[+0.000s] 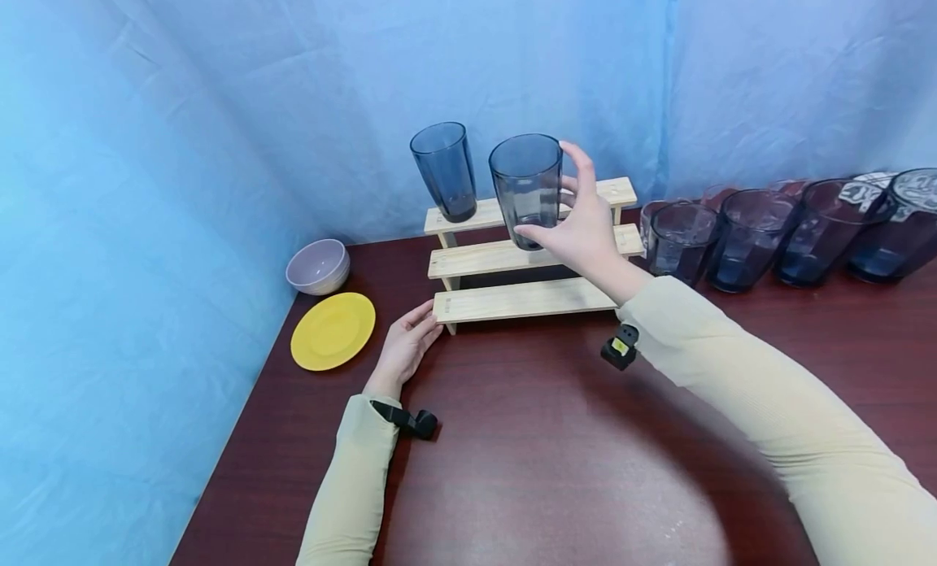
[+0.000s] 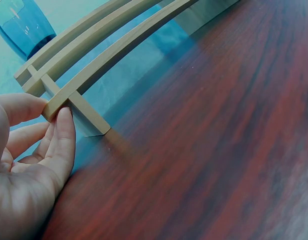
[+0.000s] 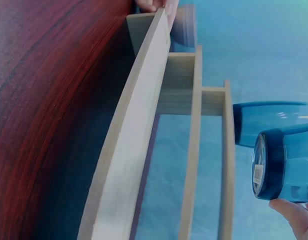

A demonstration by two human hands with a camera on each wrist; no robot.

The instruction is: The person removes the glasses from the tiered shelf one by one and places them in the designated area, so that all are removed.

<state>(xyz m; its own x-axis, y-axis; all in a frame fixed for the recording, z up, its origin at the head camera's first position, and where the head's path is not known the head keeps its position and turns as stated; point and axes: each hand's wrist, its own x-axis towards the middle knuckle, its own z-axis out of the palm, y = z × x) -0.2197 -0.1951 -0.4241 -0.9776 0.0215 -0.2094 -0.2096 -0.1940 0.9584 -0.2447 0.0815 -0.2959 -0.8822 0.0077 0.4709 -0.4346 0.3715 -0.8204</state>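
My right hand (image 1: 581, 228) holds a dark blue-grey drinking glass (image 1: 521, 188) upright from its right side, thumb near the base and fingers along the wall. In the right wrist view the base of this glass (image 3: 289, 165) is off the slats, with a small label under it. The three-tier wooden rack (image 1: 523, 300) stands at the back of the table. A second glass (image 1: 446, 176) is on the left end of its top tier. My left hand (image 1: 405, 346) pinches the left end of the lowest slat (image 2: 106, 62), thumb and fingertips against the wood.
Several more dark glasses (image 1: 747, 241) stand in a row to the right of the rack, with clear glassware behind. At the left lie a yellow plate (image 1: 333, 332) and a pale purple bowl (image 1: 318, 267). Blue cloth (image 1: 293, 102) hangs behind and left of the table (image 1: 512, 436).
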